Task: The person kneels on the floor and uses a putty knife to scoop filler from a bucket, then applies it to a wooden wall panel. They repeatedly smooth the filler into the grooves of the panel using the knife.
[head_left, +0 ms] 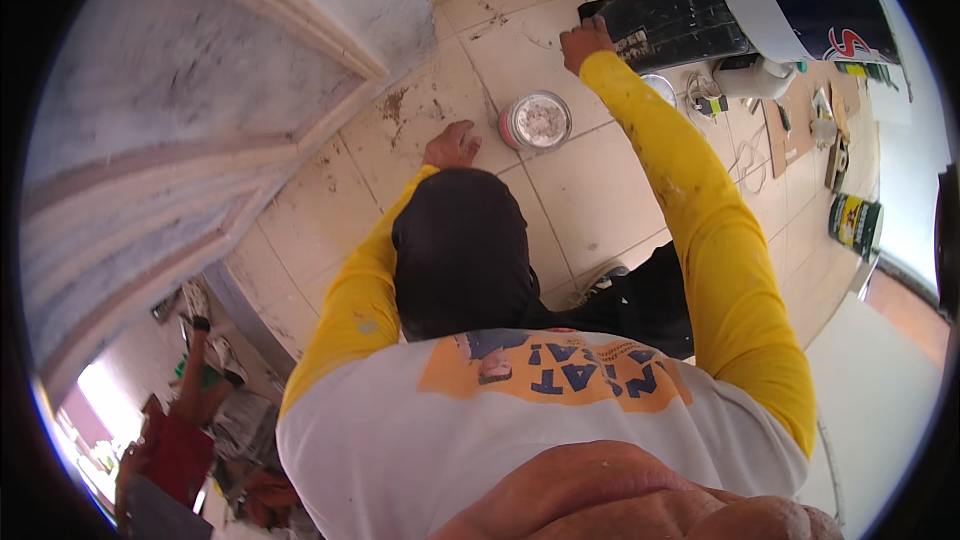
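My left hand point(453, 146) is low over the tiled floor, its fingers apart and nothing in them. Just to its right stands a round can point(540, 121) with a reddish side, open at the top and holding a pale, lumpy material. Farther out, my right hand point(585, 45) is beside the near end of a scuffed black container point(685, 15). Its fingers are curled next to a small dark thing point(594, 10). What they grip, if anything, is hidden.
A wooden door frame point(290, 10) and panelled door rise at left. At right are a white jug point(755, 76), a cable point(748, 155), cardboard point(785, 135) with tools, and a dark green bucket point(855, 224). Another person in red point(175, 455) is at lower left.
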Available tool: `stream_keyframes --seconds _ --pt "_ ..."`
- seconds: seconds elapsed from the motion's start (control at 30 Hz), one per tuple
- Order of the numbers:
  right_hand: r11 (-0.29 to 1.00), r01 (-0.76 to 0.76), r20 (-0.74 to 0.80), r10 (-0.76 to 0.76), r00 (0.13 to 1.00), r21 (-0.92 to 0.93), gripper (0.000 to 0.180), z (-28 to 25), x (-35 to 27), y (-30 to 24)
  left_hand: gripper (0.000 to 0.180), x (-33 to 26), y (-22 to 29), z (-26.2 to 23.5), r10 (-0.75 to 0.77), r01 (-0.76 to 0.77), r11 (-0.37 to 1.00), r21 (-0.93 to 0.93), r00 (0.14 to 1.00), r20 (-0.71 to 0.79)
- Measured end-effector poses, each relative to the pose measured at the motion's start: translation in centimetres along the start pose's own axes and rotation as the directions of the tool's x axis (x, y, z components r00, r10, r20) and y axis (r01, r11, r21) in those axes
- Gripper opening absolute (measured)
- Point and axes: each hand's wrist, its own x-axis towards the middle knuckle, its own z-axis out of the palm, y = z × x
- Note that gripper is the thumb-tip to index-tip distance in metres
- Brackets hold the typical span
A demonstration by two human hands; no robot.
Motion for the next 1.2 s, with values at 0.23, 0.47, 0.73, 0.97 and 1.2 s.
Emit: stream_keyframes --seconds 0.23,0.47,0.73,0.97,1.2 --pt "0.973 -0.162 0.261 0.202 0.944 -0.166 0.030 0.4 8.8 2.0 0.037 0.3 -0.2 -0.5 -0.019 0.022 0.999 -0.034 0.996 0.090" --pt "0.936 -0.342 0.228 0.351 0.908 -0.081 0.025 4.8 13.1 3.0 0.037 0.4 -0.1 -0.9 -0.037 0.040 0.999 -0.021 0.993 0.110" --pt "0.981 -0.128 -0.003 0.130 0.992 0.143 0.019 7.6 12.7 4.0 0.035 0.5 0.3 -0.8 -0.055 0.051 0.998 0.039 0.992 0.112" --pt "0.951 0.011 -0.065 0.009 0.998 0.308 0.017 7.7 12.2 4.7 0.035 0.5 0.2 -0.6 -0.058 0.058 0.998 0.002 0.994 0.094" --pt "0.808 0.054 0.023 -0.084 0.996 0.586 0.028 8.5 13.2 5.3 0.033 0.5 0.3 -0.8 -0.015 0.012 0.999 0.034 0.996 0.090"
